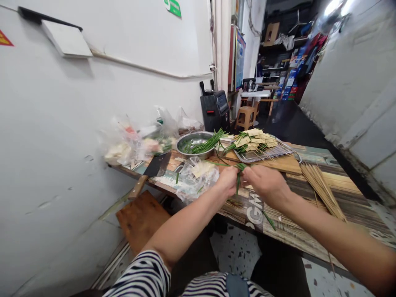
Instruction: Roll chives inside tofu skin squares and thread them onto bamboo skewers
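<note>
Green stalks (240, 166) are gripped between my two hands over the table's front part. My left hand (228, 180) is closed on them, and my right hand (266, 185) is closed beside it, fingertips nearly touching the left. Behind them, a metal bowl (185, 153) holds more long green stalks. A metal tray (286, 149) on a wooden board (286, 164) bears skewers with pale yellow sheets (254, 133) wrapped round greens. Left of my hands, a pale sheet (202, 168) lies on a clear plastic bag (185, 181).
Bare wooden skewers (323, 189) lie at the right of the table (340, 181). A cleaver (157, 165) rests at the left edge, its handle overhanging. Plastic bags of food (123, 148) and a black speaker (215, 109) stand behind. A wooden stool (140, 218) is below.
</note>
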### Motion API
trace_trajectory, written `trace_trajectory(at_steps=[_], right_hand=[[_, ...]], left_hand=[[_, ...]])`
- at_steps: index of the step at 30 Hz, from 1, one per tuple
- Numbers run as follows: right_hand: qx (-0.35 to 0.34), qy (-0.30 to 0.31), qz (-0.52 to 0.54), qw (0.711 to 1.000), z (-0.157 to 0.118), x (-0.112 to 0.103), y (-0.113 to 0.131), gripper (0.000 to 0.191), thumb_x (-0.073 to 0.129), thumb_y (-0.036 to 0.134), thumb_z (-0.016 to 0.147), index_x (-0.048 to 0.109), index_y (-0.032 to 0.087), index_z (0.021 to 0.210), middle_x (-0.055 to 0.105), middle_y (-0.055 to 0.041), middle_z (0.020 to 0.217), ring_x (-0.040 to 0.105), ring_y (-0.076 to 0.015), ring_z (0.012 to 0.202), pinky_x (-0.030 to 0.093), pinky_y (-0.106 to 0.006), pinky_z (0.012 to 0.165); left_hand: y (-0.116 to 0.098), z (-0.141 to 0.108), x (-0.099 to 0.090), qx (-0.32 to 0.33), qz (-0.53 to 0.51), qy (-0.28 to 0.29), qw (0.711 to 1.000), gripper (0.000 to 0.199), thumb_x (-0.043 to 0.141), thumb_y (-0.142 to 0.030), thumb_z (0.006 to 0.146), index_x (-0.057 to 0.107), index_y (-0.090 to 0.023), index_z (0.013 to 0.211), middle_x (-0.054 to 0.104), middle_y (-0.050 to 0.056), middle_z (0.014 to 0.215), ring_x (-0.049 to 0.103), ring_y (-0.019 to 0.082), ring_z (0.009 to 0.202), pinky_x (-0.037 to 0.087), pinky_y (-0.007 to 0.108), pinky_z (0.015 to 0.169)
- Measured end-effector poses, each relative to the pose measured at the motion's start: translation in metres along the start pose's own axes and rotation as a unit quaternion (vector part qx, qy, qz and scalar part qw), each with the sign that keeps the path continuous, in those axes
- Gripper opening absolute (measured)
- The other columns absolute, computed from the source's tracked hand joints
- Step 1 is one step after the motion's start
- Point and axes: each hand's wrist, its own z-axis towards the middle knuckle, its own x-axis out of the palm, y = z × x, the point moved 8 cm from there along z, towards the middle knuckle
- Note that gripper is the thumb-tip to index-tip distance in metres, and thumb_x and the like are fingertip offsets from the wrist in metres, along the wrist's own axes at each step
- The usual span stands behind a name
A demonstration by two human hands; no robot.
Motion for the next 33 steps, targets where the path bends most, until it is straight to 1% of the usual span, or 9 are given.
trace_trajectory(at_steps=[4,10,14,17,19,22,24,30,33], right_hand=[[-0.076,-0.080,-0.075,0.991,-0.021,-0.004,0.036,0.022,0.042,0.009,0.089,0.064,0.009,0.089,0.057,-0.0064,0.066,0.049,-0.0165,0.065,0.039,-0.030,0.063],[-0.042,-0.095,-0.061,0.993,-0.034,0.003,0.048,0.023,0.046,0.008,0.088,0.063,0.004,0.102,0.064,-0.0136,0.078,0.058,-0.0207,0.079,0.048,-0.032,0.072],[0.002,-0.034,0.072,0.997,-0.050,0.020,0.044,0.035,0.043,0.010,0.090,0.055,0.006,0.123,0.067,-0.0166,0.101,0.061,-0.0208,0.093,0.051,-0.032,0.079],[0.102,0.006,0.197,0.975,-0.073,0.048,0.008,0.038,0.046,0.019,0.092,0.052,0.017,0.129,0.067,-0.0100,0.109,0.063,-0.0164,0.093,0.051,-0.028,0.081],[0.167,0.043,0.201,0.964,-0.087,0.074,-0.022,0.030,0.049,0.025,0.091,0.061,0.017,0.117,0.068,-0.0106,0.105,0.062,-0.0193,0.094,0.051,-0.031,0.080],[0.159,0.153,0.200,0.955,-0.096,0.119,-0.044,0.025,0.053,0.031,0.088,0.069,0.017,0.103,0.067,-0.0111,0.099,0.060,-0.0214,0.091,0.049,-0.032,0.076],[0.140,0.199,0.200,0.949,-0.095,0.138,-0.047,0.025,0.051,0.031,0.089,0.071,0.018,0.097,0.066,-0.0104,0.094,0.059,-0.0207,0.089,0.047,-0.031,0.076],[0.123,0.227,0.253,0.932,-0.085,0.147,-0.051,0.024,0.050,0.029,0.090,0.071,0.019,0.093,0.066,-0.0080,0.091,0.057,-0.0178,0.086,0.043,-0.028,0.078],[0.087,0.245,0.200,0.945,-0.083,0.145,-0.046,0.025,0.047,0.026,0.091,0.070,0.016,0.088,0.065,-0.0093,0.087,0.056,-0.0179,0.084,0.041,-0.027,0.074]], left_hand=[[0.002,-0.012,0.012,-0.025,-0.050,0.012,0.998,0.007,0.060,-0.016,0.079,0.061,-0.010,0.083,0.066,0.006,0.069,0.062,0.013,0.058,0.050,0.023,0.057],[0.004,-0.018,0.017,-0.013,-0.027,0.032,0.999,0.005,0.056,-0.016,0.081,0.057,-0.011,0.080,0.060,0.002,0.062,0.048,0.007,0.045,0.042,0.018,0.048],[-0.006,-0.012,-0.003,0.024,-0.011,0.000,1.000,0.015,0.045,-0.012,0.086,0.049,-0.013,0.071,0.039,-0.008,0.047,0.028,0.002,0.034,0.030,0.015,0.041],[-0.024,-0.013,-0.031,0.060,-0.010,-0.026,0.998,0.023,0.035,-0.010,0.089,0.047,-0.015,0.070,0.032,-0.009,0.046,0.021,0.002,0.033,0.025,0.014,0.039],[-0.036,-0.019,-0.048,0.088,0.040,-0.031,0.995,0.020,0.038,-0.010,0.088,0.048,-0.014,0.071,0.034,-0.008,0.048,0.023,0.002,0.034,0.023,0.014,0.038],[-0.041,-0.030,-0.068,0.102,0.078,-0.038,0.991,0.016,0.043,-0.013,0.087,0.050,-0.014,0.073,0.036,-0.007,0.049,0.023,0.003,0.035,0.023,0.014,0.038],[-0.042,-0.037,-0.079,0.108,0.083,-0.050,0.989,0.017,0.041,-0.013,0.088,0.051,-0.013,0.074,0.038,-0.007,0.048,0.024,0.003,0.036,0.026,0.015,0.039],[-0.037,-0.049,-0.096,0.087,0.080,-0.055,0.991,0.013,0.043,-0.007,0.084,0.052,-0.012,0.075,0.038,-0.007,0.047,0.025,0.003,0.037,0.026,0.014,0.039],[-0.028,-0.050,-0.100,0.059,0.058,-0.049,0.995,0.012,0.044,-0.008,0.084,0.052,-0.012,0.076,0.037,-0.007,0.048,0.023,0.002,0.038,0.025,0.014,0.040]])
